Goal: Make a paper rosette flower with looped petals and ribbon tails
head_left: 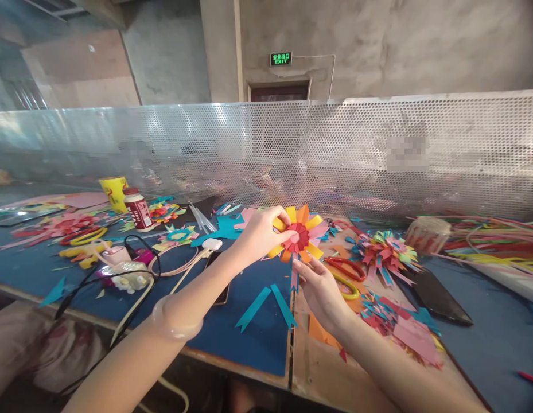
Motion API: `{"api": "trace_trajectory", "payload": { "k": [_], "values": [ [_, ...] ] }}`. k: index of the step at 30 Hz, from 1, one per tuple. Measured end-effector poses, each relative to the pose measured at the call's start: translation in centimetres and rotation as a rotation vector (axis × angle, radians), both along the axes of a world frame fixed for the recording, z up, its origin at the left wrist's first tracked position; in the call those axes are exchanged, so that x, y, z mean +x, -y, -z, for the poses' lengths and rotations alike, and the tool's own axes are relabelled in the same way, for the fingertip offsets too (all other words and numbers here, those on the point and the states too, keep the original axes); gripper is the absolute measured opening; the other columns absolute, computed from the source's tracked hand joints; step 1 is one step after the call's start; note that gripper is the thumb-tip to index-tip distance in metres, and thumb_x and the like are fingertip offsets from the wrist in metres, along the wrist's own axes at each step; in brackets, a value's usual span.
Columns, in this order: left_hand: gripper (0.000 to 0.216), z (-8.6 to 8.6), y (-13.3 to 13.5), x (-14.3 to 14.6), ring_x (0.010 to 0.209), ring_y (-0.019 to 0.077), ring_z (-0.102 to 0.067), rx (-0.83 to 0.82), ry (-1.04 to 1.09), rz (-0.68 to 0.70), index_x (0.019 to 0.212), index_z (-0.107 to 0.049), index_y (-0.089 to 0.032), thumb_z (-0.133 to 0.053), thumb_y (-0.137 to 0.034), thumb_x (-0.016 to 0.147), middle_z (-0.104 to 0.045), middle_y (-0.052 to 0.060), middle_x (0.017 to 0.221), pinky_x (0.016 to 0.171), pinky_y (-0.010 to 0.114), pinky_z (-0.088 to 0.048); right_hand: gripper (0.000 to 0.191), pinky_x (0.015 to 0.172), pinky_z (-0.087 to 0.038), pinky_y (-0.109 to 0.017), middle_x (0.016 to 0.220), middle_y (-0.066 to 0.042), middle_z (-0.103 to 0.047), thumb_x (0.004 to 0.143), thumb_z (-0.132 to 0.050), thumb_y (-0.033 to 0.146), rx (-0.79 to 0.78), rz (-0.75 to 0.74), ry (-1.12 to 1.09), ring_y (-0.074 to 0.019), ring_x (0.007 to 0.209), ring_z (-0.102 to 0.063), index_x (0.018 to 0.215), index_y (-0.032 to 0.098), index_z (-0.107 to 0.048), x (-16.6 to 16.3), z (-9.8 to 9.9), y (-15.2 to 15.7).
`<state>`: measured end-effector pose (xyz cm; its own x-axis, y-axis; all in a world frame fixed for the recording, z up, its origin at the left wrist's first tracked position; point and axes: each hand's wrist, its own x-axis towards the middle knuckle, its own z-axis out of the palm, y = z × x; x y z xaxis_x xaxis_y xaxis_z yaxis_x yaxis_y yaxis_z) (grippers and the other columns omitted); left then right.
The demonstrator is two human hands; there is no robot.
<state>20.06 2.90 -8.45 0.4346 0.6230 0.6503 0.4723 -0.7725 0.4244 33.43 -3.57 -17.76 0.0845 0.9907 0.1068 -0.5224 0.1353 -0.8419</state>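
Behind our grips we see a metal screen (pixel 197 149), running along the back of the desk (pixel 260 347), whose blue top spreads below them. Our left grip (pixel 266 229) is closed, thumb and fingers pinching the left petals of a paper flower (pixel 297 236); our right grip (pixel 320 289) is closed at the fingertips on the blue tail (pixel 294 280) beneath it. So we have the flower between our two grips. Well left of them stands a bottle (pixel 137 212); nearer us than either, two blue strips (pixel 254 308) lie angled apart.

Grn EXIT sign (pixel 280 59) on wall (pixel 365 40) above perf. metal partition (pixel 197 132).
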Motion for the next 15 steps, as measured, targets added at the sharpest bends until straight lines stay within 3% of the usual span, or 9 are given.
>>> {"api": "trace_trajectory", "payload": {
  "k": [7,15],
  "values": [
    [0.015,-0.01,0.44,0.18,0.077,0.0139,-0.056,-0.009,-0.03,0.05,0.076,-0.054,-0.02,-0.068,-0.026,0.072,-0.061,0.0,0.082,0.065,0.024,-0.043,0.029,0.078,-0.042,-0.03,0.1,-0.002,-0.066,0.069,-0.075,0.033,0.049,-0.029,-0.02,-0.0191,0.09,-0.057,0.095,0.022,-0.067,0.14,-0.4,0.09],
    [0.014,-0.22,0.77,0.0,0.076,0.0144,-0.056,-0.019,-0.061,0.052,0.075,-0.054,-0.02,-0.066,-0.026,0.072,-0.061,-0.001,0.079,0.068,0.026,-0.042,0.027,0.079,-0.042,-0.032,0.103,-0.003,-0.067,0.072,-0.072,0.032,0.076,-0.034,0.003,-0.0214,0.093,-0.057,0.097,0.023,-0.067,0.27,-0.2,-0.13]
  ]
}}
